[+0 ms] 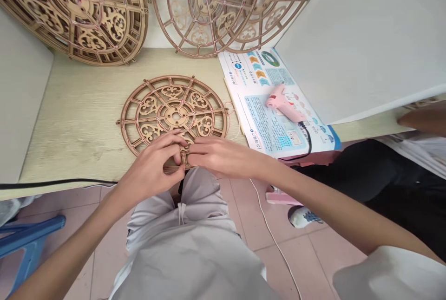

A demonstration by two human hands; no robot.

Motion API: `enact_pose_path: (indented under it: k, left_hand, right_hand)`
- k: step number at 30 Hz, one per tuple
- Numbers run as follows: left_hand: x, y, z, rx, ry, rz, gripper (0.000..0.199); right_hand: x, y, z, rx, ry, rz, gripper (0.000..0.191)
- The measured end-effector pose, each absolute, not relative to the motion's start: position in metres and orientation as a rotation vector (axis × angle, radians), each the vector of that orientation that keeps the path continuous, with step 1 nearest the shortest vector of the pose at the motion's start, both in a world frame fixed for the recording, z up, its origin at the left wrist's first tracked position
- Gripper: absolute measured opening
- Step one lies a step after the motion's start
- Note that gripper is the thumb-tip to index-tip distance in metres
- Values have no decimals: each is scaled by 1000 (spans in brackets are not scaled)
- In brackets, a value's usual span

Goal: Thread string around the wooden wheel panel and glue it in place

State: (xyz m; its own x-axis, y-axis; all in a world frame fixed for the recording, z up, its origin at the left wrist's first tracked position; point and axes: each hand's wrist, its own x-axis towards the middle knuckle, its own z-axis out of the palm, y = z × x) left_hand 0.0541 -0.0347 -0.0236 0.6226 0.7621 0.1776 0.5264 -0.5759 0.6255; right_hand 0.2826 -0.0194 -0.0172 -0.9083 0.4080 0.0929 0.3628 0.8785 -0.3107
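Note:
On the table in front of me lies a round, bronze-coloured openwork disc (176,115), wheel-like, with spokes and scroll ornaments. My left hand (160,158) is curled over its near edge, thumb and fingers closing on the ribs there. Close beside it, my right hand (216,155) has its fingers pinched together low over the same part of the disc. What the right fingertips hold is hidden. Thin pinkish wire follows the ribs, and a loose wire loop (237,121) sticks out at the right rim.
Similar discs lean at the back left (75,7) and back centre (209,12). A pink glue gun (285,105) rests on a printed sheet (259,119) to the right. White panels (365,35) flank the table. A pale cord (266,218) hangs down. Another person's dark-clothed leg (351,174) is at right.

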Motion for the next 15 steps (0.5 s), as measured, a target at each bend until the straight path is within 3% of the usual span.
enact_pose_path:
  k: [5,15]
  left_hand:
    - [52,-34,-26,2311,1030,590,16]
    - [51,-34,-27,2278,1020,576,16]
  right_hand:
    - [289,-11,-15,-541,-2694,748,26]
    - [291,-9,-4,-549,-2825,747,29]
